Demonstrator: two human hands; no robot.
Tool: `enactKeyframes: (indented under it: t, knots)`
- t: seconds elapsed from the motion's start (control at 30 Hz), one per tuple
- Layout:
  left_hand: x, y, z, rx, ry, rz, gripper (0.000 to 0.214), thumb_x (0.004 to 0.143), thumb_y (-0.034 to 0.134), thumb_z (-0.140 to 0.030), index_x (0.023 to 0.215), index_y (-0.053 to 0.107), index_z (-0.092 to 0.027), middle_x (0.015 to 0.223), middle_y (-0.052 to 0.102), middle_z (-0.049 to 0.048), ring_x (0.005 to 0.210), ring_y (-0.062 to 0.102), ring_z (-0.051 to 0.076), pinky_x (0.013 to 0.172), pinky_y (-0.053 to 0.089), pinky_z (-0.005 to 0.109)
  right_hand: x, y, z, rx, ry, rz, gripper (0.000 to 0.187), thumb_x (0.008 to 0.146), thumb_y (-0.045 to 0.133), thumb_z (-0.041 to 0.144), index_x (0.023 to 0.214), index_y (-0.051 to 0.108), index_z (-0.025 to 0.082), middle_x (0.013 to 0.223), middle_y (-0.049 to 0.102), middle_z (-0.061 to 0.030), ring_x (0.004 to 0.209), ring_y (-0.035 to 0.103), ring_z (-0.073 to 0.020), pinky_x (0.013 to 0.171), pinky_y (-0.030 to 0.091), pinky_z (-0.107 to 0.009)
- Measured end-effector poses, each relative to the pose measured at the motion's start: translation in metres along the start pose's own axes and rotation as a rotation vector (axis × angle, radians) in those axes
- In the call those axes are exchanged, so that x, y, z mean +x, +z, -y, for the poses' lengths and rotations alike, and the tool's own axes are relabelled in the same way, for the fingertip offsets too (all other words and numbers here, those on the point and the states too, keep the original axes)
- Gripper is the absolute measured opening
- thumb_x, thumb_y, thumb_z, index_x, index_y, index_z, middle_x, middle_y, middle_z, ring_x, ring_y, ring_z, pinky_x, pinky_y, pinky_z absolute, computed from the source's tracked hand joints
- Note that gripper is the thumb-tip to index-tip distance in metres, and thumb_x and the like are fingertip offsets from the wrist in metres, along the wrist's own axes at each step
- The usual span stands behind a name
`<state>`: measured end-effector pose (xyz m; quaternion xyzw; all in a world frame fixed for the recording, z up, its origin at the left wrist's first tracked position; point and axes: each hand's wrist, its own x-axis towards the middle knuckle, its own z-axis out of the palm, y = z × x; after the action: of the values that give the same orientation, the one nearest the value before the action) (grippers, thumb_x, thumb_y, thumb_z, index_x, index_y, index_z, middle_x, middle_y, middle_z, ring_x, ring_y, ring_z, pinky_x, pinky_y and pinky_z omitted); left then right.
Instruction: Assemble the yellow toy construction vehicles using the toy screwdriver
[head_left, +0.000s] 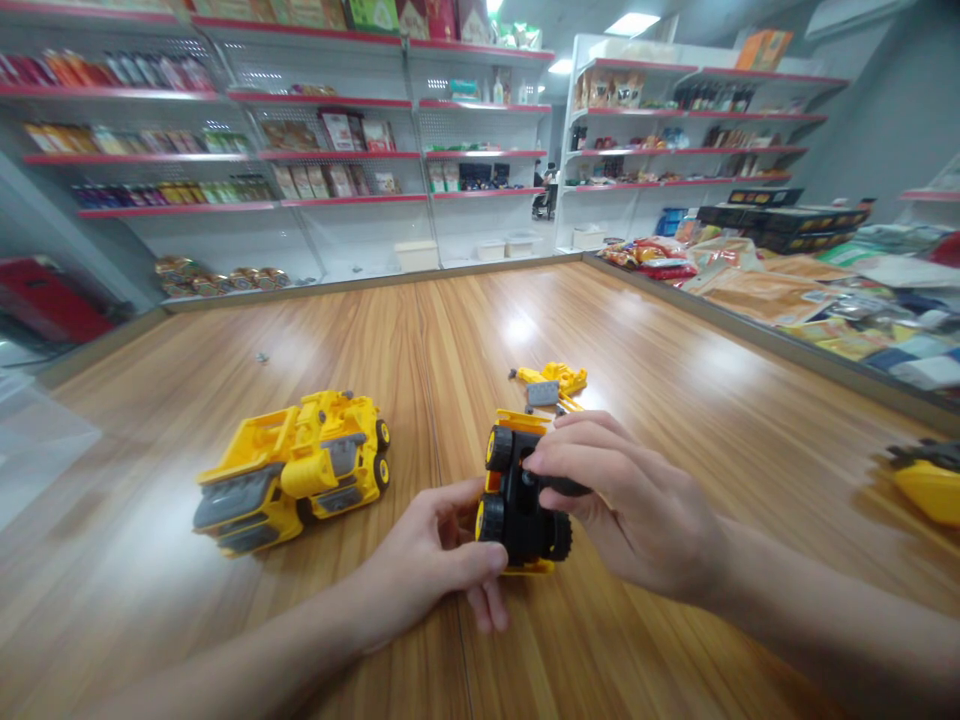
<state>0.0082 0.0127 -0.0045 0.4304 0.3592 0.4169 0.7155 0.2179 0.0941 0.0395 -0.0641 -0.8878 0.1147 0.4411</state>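
A small yellow toy truck [519,515] is turned so its black underside and black wheels with yellow hubs face me. My left hand [442,550] is closed around its left side, the thumb lying by a lower wheel. Over the underside, my right hand [637,500] is closed, fingertips gathered at a dark part near the middle; what exactly they pinch is partly hidden. Just beyond the truck lies a yellow toy piece [559,382] with a grey plate. To the left rests a yellow and grey toy dump truck [300,470], tipped on its side.
All this is on a wooden table [420,340] with a raised rim. Another yellow and black toy part [930,480] is at the right edge, a clear plastic bin [37,440] at the left. A tiny grey piece [262,357] lies farther back. Packaged goods [787,290] cover the right side; stocked shelves stand behind.
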Motion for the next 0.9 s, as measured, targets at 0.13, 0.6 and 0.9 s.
enactKeyframes:
  t: [0.13, 0.6, 0.9]
  knots:
    - [-0.0001, 0.0005, -0.0008, -0.001, -0.021, 0.012, 0.056, 0.077, 0.078, -0.036, 0.123, 0.057, -0.012, 0.078, 0.07, 0.0077, 0.053, 0.071, 0.016, 0.048, 0.057, 0.022, 0.0, 0.0, -0.0024, -0.044, -0.066, -0.002, 0.033, 0.089, 0.055, 0.005, 0.12, 0.054, 0.017, 0.102, 0.069, -0.0073, 0.095, 0.065, -0.0188, 0.093, 0.05, -0.04]
    - [-0.0001, 0.0004, -0.0054, -0.082, -0.076, 0.051, 0.06, 0.073, 0.081, -0.038, 0.122, 0.059, -0.012, 0.089, 0.074, 0.0142, 0.052, 0.072, 0.017, 0.045, 0.057, 0.02, 0.002, -0.0003, -0.0024, -0.171, -0.076, 0.032, 0.036, 0.089, 0.06, 0.007, 0.123, 0.058, 0.015, 0.103, 0.069, -0.0085, 0.094, 0.063, -0.0205, 0.087, 0.05, -0.04]
    - [-0.0008, -0.007, -0.0042, -0.285, -0.17, 0.165, 0.039, 0.079, 0.075, -0.036, 0.106, 0.062, -0.011, 0.086, 0.074, 0.0145, 0.051, 0.072, 0.018, 0.044, 0.054, 0.018, 0.0036, -0.0072, 0.0016, -0.02, 0.082, -0.055, 0.042, 0.087, 0.058, 0.005, 0.128, 0.057, 0.011, 0.112, 0.068, -0.0114, 0.102, 0.063, -0.0215, 0.091, 0.051, -0.04]
